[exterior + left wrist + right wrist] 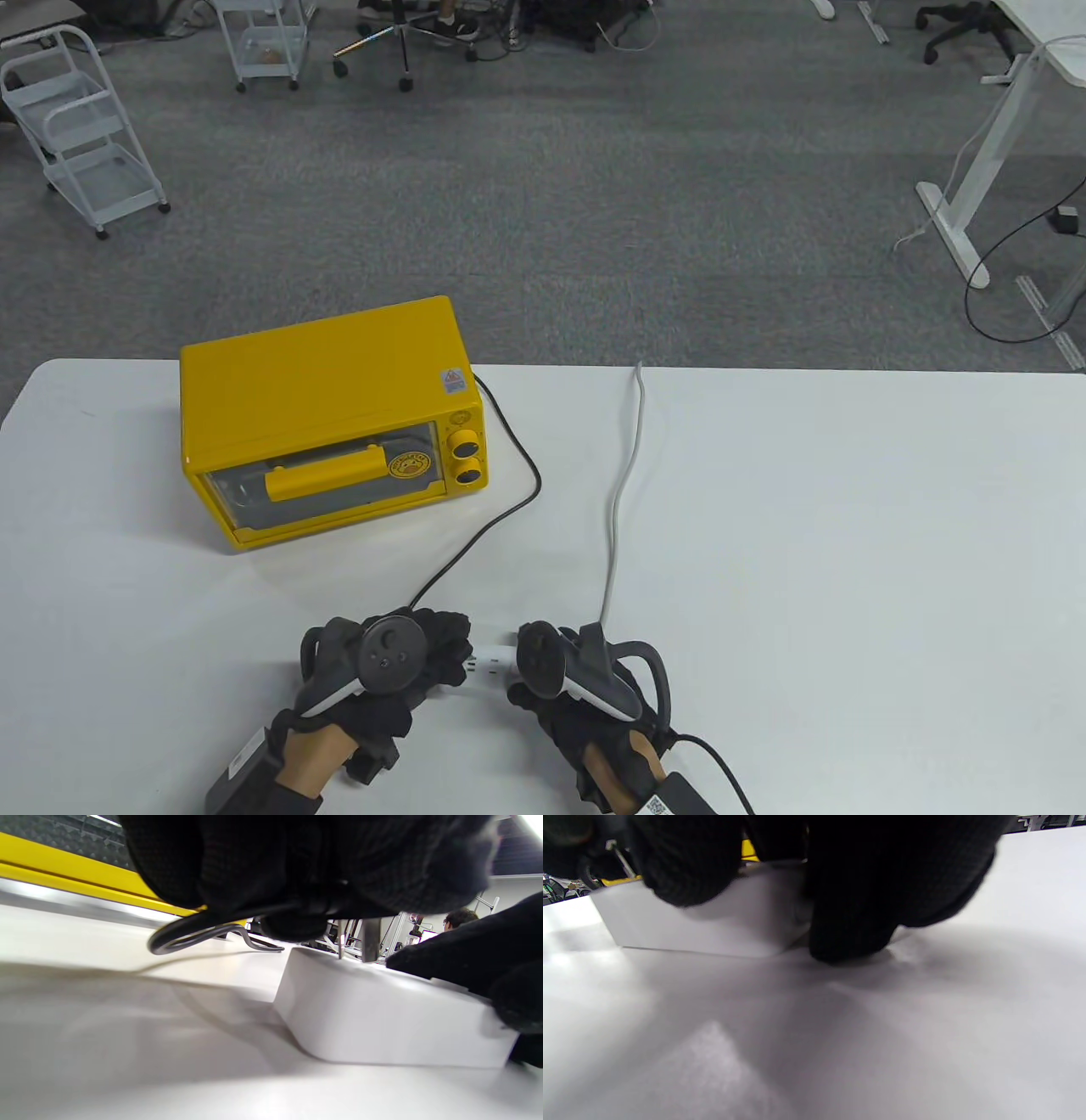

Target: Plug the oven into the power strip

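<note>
The yellow oven point(322, 407) stands at the table's left. Its black cord point(509, 501) runs across the table to my left hand point(450, 645). In the left wrist view my left hand point(322, 878) grips the black plug point(297, 925), whose metal prongs point(370, 940) point down at the top of the white power strip point(382, 1018). The strip point(490, 660) lies between my hands near the front edge. My right hand point(530, 671) holds its right end. In the right wrist view that hand's fingers point(848, 912) press on the strip point(712, 925).
The strip's grey cable point(624, 492) runs back over the table's far edge. The white table point(848, 552) stretches to the right. Beyond it are grey carpet, wire carts point(85, 136) and desk legs point(976, 195).
</note>
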Available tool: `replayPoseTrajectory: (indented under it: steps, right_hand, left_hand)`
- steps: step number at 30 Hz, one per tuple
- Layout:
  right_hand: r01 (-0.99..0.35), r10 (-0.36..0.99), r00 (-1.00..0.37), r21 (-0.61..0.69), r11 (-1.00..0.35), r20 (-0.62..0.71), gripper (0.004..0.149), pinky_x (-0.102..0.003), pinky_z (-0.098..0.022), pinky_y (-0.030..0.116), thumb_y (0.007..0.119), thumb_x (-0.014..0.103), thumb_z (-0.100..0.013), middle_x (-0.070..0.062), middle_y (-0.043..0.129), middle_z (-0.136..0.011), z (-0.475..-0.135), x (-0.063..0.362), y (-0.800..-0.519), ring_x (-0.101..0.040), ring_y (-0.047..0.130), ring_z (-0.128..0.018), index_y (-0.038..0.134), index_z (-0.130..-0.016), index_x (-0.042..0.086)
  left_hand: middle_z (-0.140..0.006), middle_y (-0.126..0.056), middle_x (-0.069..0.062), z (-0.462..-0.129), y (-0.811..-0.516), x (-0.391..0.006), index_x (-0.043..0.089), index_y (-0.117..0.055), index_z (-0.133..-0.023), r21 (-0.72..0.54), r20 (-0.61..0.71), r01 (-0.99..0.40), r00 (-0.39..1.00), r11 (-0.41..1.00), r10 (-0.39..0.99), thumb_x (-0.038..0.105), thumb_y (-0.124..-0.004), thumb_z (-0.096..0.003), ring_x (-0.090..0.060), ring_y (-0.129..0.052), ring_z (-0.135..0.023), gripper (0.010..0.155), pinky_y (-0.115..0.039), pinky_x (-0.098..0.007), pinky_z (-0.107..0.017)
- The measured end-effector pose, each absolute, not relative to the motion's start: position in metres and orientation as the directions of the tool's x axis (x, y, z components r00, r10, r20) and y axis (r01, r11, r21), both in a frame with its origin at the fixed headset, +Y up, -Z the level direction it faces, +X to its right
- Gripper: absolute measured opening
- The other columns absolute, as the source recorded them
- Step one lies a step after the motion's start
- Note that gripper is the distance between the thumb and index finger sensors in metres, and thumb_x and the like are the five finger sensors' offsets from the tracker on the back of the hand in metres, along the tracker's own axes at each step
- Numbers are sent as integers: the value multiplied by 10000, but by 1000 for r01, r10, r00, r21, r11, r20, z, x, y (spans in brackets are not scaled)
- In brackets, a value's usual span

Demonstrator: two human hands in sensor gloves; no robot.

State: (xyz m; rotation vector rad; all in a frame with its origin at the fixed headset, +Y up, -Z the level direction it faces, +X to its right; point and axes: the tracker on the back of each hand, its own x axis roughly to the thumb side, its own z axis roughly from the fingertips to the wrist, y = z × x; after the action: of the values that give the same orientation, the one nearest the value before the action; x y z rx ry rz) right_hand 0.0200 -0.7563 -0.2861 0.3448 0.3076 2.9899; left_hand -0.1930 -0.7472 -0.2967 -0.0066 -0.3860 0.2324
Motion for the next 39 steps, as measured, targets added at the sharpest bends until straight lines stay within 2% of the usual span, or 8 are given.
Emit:
replayPoseTrajectory:
  steps: [11, 24, 27, 28, 29, 30, 31, 39]
  right_hand:
    - [-93, 142, -966, 223, -970, 214, 715, -386, -476, 868, 785, 523, -404, -129, 813, -872, -286, 19, -756, -171, 1015, -571, 640, -1062, 285]
    - [-116, 161, -966, 220, -969, 202, 711, -393, -480, 860, 783, 510, -402, -140, 799, -878, -286, 20, -758, -184, 1000, -573, 631, -1061, 289]
    - [-112, 156, -966, 212, -971, 204, 708, -397, -481, 857, 776, 502, -405, -147, 793, -882, -285, 20, -758, -193, 997, -574, 626, -1062, 285]
    - [-106, 151, -966, 210, -972, 211, 708, -397, -483, 856, 775, 500, -405, -146, 791, -884, -284, 20, -758, -192, 996, -576, 623, -1063, 287]
    - [-107, 149, -967, 206, -973, 205, 705, -399, -481, 856, 766, 498, -409, -152, 789, -883, -284, 20, -758, -193, 996, -572, 619, -1064, 283]
    - [-104, 145, -968, 200, -974, 203, 705, -400, -480, 856, 765, 498, -410, -154, 790, -883, -285, 20, -758, -195, 995, -572, 619, -1064, 282]
    - [-105, 147, -969, 203, -973, 201, 706, -400, -482, 855, 764, 501, -410, -152, 787, -885, -285, 21, -758, -191, 993, -574, 614, -1066, 286]
    - [-113, 154, -969, 206, -972, 195, 704, -407, -486, 851, 766, 495, -410, -160, 781, -890, -285, 21, -758, -198, 989, -578, 614, -1066, 288]
  left_hand:
    - [-859, -969, 43, -292, -747, -189, 416, -834, -939, -41, 434, -137, 890, 990, 141, 383, -820, -352, -135, -910, -611, 588, -758, -494, -664]
    - [-784, -976, 34, -293, -739, -173, 413, -887, -868, -4, 452, -29, 891, 1000, 28, 388, -875, -298, -120, -930, -549, 571, -804, -466, -657]
    - [-783, -969, 27, -296, -738, -168, 412, -897, -870, -13, 438, -6, 899, 1000, 11, 385, -859, -300, -123, -918, -545, 572, -798, -471, -665]
    - [-782, -988, 22, -305, -749, -161, 410, -915, -862, -74, 435, 51, 900, 996, -14, 382, -875, -299, -130, -938, -546, 565, -807, -482, -658]
    - [-795, -954, 33, -301, -741, -166, 427, -885, -866, -76, 388, 59, 921, 995, -25, 383, -855, -296, -122, -914, -564, 573, -792, -479, -674]
    - [-796, -958, 21, -305, -745, -163, 411, -899, -864, -66, 417, -7, 908, 998, 34, 375, -867, -297, -134, -915, -563, 570, -787, -486, -677]
    - [-801, -948, 27, -304, -743, -165, 422, -886, -869, -84, 414, 18, 910, 996, 18, 382, -863, -300, -127, -908, -570, 571, -784, -482, -683]
    - [-815, -938, 48, -308, -745, -168, 458, -884, -845, -135, 322, -32, 944, 990, 74, 399, -871, -283, -123, -907, -603, 565, -774, -505, -671]
